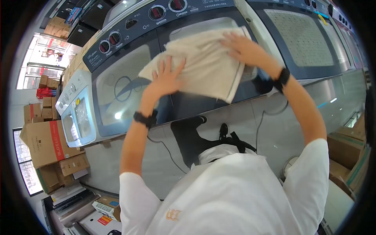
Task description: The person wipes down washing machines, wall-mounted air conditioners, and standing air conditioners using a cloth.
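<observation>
A cream-coloured cloth [207, 66] lies spread, slightly wrinkled, over the top of a dark twin-tub washing machine [164, 105]. My left hand [166, 80] rests on the cloth's left part with its fingers spread. Toward the cloth's upper right corner, my right hand [244, 49] lies with fingers stretched out over the fabric, a little blurred. Each wrist wears a black band. The cloth covers much of the machine's right lid, while the left lid [121, 86] with its blue ring pattern stays visible. Control knobs [157, 13] sit along the machine's back panel.
Another dark washing machine [301, 39] stands at the right. A smaller white-and-blue washer [78, 109] stands at the left, near stacked cardboard boxes [43, 143]. Cables [256, 129] run over the grey tiled floor. More cartons [344, 149] are at the far right.
</observation>
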Action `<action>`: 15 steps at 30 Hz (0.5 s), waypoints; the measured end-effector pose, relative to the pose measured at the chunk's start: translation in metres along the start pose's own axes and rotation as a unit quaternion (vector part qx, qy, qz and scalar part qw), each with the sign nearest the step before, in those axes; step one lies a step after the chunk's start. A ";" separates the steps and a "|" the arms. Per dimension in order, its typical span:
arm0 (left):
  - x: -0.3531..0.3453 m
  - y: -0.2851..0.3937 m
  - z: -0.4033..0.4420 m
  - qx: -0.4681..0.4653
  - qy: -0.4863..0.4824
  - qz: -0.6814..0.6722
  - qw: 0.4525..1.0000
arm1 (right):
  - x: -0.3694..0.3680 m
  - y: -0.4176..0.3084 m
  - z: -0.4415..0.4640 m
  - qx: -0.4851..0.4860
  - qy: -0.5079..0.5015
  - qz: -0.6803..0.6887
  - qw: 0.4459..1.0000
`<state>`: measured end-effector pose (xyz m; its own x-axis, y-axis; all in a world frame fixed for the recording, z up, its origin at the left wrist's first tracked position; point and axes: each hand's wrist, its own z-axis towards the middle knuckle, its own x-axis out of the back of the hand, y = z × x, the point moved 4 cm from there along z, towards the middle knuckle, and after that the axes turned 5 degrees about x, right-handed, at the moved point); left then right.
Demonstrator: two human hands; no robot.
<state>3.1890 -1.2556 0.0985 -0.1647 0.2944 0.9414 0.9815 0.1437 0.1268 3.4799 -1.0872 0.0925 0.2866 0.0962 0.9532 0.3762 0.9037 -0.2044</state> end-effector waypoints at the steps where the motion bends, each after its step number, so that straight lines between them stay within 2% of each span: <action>1: 0.004 0.000 0.023 0.011 -0.004 -0.002 1.000 | -0.002 0.021 0.017 -0.020 -0.002 -0.022 1.000; 5: 0.030 0.033 0.069 0.130 -0.013 -0.003 0.991 | -0.016 0.052 0.079 -0.075 -0.016 -0.089 0.993; 8: 0.029 0.047 0.068 0.151 0.016 -0.034 0.988 | -0.006 0.005 0.076 -0.084 -0.056 -0.057 0.993; 11: 0.005 0.037 0.057 0.084 0.049 0.009 0.995 | -0.008 -0.032 0.038 -0.007 -0.067 -0.046 0.997; 13: -0.010 0.043 0.024 0.031 0.077 0.031 0.996 | 0.005 -0.053 -0.009 0.015 -0.029 -0.019 0.999; 15: -0.016 0.049 0.005 0.000 0.099 0.042 0.994 | 0.011 -0.041 -0.034 0.028 0.000 -0.015 0.999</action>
<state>3.2398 -1.2489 0.0879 -0.0604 0.1131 0.9917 0.9909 0.1264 0.0460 3.4978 -1.1379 0.1040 0.2758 0.0682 0.9588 0.3345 0.9283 -0.1623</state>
